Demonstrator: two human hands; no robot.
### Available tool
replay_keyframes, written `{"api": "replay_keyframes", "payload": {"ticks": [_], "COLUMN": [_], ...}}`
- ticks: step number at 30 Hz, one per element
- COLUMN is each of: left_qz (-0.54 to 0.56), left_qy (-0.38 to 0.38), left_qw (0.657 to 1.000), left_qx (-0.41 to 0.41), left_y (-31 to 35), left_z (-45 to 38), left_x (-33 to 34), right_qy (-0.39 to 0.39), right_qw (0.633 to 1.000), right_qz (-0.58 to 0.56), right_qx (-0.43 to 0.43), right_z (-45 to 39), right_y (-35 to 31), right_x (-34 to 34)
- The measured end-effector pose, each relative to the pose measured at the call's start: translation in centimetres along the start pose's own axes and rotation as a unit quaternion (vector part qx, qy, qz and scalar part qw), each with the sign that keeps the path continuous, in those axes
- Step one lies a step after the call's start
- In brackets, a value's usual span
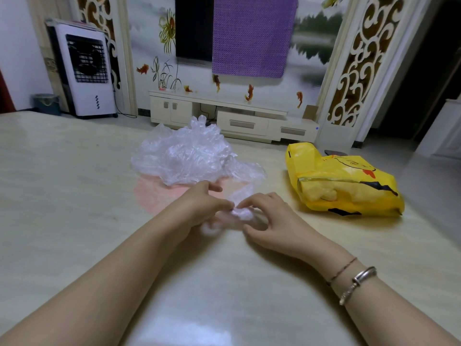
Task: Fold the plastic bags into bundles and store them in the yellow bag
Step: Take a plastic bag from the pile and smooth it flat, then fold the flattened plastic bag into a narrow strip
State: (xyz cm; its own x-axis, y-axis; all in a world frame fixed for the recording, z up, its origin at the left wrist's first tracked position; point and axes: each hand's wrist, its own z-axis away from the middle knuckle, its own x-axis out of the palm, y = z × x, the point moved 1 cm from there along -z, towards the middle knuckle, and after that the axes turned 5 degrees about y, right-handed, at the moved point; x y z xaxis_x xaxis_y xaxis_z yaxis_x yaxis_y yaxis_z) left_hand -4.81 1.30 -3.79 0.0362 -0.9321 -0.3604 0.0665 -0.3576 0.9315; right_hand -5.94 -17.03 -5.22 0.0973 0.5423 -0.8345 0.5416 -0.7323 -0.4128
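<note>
While the loose pile of clear plastic bags lies at the far centre of the worktop, one bag is being worked into a bundle between both hands, nearer the person. The left hand is curled, with thumb and fingertips pinching the left end of the crumpled film. The right hand is likewise curled, its fingertips pinching the same bag from the right. A strip of this bag trails away toward the pile; whether it touches the pile cannot be told, as the film is blurred.

The step in hand is judged to be the folding or rolling of a single bag, part-way done: the film is gathered small between the fingers but a loose tail is not yet taken in.

The yellow bag lies on its side to the right, well apart from the pile and near the right hand. Its mouth cannot be clearly made out.

For the next move, the trailing strip is to be drawn in and tucked so that the bundle holds its shape. Thin film springs open readily, so firm finger pressure is likely required. The yellow bag is probably then to be opened with one hand while the bundle is inserted with the other.
</note>
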Motion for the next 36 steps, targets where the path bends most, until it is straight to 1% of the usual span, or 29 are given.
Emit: {"api": "replay_keyframes", "payload": {"ticks": [2,4,5,7,9,12,14,17,19,24,26,29,32,34,36], "left_qz": [0.023,0.046,0.039,-0.022,-0.045,-0.046,-0.02,0.004,0.012,0.015,0.004,-0.006,0.011,0.051,0.078], "left_qy": [-0.018,-0.032,-0.027,-0.009,-0.018,-0.05,-0.052,-0.042,-0.039,-0.036,-0.039,-0.04,-0.036,-0.02,-0.002], "left_qw": [1.0,0.998,0.998,0.996,0.993,0.992,0.995,0.999,0.999,0.999,0.999,0.999,0.999,0.998,0.997], "left_qx": [0.001,0.021,0.041,0.085,0.106,0.107,0.077,0.03,0.014,-0.006,-0.015,-0.018,-0.015,-0.01,0.018], "left_y": [0.2,0.5,0.6,0.8,0.9,0.8,0.5,-0.1,-0.3,-0.3,-0.2,0.0,0.1,0.4,1.0], "left_z": [0.1,0.5,0.7,1.0,1.1,1.0,0.9,0.5,0.4,0.2,0.3,0.5,0.7,0.7,0.7], "left_x": [-0.3,-0.4,-0.5,-0.6,-0.5,0.3,0.7,1.0,1.1,1.5,1.5,1.5,1.8,2.0,2.2], "right_qy": [0.02,0.044,0.051,0.055,0.058,0.056,0.054,0.051,0.059,0.097,0.08,0.042,0.014,-0.01,-0.022], "right_qw": [1.0,0.998,0.996,0.99,0.981,0.956,0.94,0.937,0.935,0.96,0.959,0.962,0.964,0.959,0.944], "right_qz": [-0.017,-0.037,-0.058,-0.113,-0.154,-0.239,-0.281,-0.275,-0.269,-0.169,-0.177,-0.195,-0.197,-0.199,-0.227], "right_qx": [0.004,0.02,0.038,0.07,0.099,0.161,0.185,0.211,0.224,0.202,0.207,0.186,0.179,0.202,0.238], "right_z": [-0.1,-0.2,-0.3,-0.5,-0.6,-0.4,-0.4,-0.7,-1.0,-1.4,-1.4,-1.1,-0.8,-0.5,0.0], "right_y": [-0.1,-0.1,0.0,0.2,0.3,0.2,0.0,0.1,0.4,1.1,0.9,0.4,0.2,0.3,0.9], "right_x": [0.0,-0.1,-0.1,-0.4,-0.8,-1.4,-1.6,-1.5,-1.1,-0.1,-0.2,-0.6,-1.4,-2.8,-5.0]}}
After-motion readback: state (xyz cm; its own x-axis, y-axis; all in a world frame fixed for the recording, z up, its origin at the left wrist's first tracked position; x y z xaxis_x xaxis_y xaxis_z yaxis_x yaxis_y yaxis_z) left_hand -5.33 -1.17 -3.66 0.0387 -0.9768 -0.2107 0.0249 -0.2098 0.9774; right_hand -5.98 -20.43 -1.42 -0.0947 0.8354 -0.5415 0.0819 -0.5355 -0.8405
